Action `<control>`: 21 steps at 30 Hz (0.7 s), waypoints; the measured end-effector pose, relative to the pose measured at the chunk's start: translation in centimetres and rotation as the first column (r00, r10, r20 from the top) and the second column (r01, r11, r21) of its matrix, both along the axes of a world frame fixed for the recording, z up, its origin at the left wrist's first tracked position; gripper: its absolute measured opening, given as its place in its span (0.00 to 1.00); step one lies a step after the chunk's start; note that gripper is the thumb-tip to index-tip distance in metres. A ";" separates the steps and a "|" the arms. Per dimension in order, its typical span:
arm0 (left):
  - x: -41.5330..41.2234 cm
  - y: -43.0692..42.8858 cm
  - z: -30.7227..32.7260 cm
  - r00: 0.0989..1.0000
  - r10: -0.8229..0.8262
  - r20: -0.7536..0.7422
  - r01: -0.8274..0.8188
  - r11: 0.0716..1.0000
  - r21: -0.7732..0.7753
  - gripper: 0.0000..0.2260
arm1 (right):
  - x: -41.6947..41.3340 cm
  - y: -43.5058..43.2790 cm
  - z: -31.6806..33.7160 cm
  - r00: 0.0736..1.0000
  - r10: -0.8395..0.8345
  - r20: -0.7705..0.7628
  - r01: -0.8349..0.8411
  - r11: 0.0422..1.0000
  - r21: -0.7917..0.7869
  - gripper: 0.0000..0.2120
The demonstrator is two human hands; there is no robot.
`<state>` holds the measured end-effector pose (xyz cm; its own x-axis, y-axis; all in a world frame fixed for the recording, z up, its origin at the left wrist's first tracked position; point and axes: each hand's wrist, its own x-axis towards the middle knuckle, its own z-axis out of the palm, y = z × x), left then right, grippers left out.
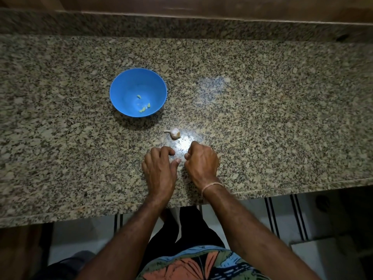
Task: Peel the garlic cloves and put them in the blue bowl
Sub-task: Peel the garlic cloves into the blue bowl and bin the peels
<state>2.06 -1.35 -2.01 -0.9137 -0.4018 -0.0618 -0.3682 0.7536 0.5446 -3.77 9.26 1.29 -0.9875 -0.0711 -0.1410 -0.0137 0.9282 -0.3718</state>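
Looked partway done: counted a few peeled cloves (142, 110) in blue bowl (125, 85) left of countertop (262, 118) centre, found garlic bulb (174, 133) unpeeled nearer the front edge, left hand (159, 168) and right hand (201, 162) curled close together just short of it, couldn't tell if pinching a clove.

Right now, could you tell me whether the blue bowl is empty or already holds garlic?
Not empty: the blue bowl stands upright on the counter with a few pale peeled cloves lying at its bottom.

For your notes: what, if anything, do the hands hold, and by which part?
Cannot tell: left hand and right hand curl, hiding any grip.
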 end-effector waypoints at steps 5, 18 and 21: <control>0.0 -0.1 -0.2 1.000 -0.005 -0.003 0.005 1.000 0.002 0.11 | 0.2 0.6 -0.2 0.999 -0.026 0.040 0.029 0.997 -0.070 0.07; 0.3 -0.2 5.7 0.990 0.139 0.029 -0.106 0.587 0.803 0.04 | 1.8 3.0 2.8 0.647 0.162 0.745 0.752 0.025 -0.659 0.05; 0.3 -0.1 6.8 0.984 0.179 0.016 -0.121 0.593 0.796 0.03 | 1.9 2.9 3.4 0.671 0.173 0.721 0.731 0.009 -0.682 0.02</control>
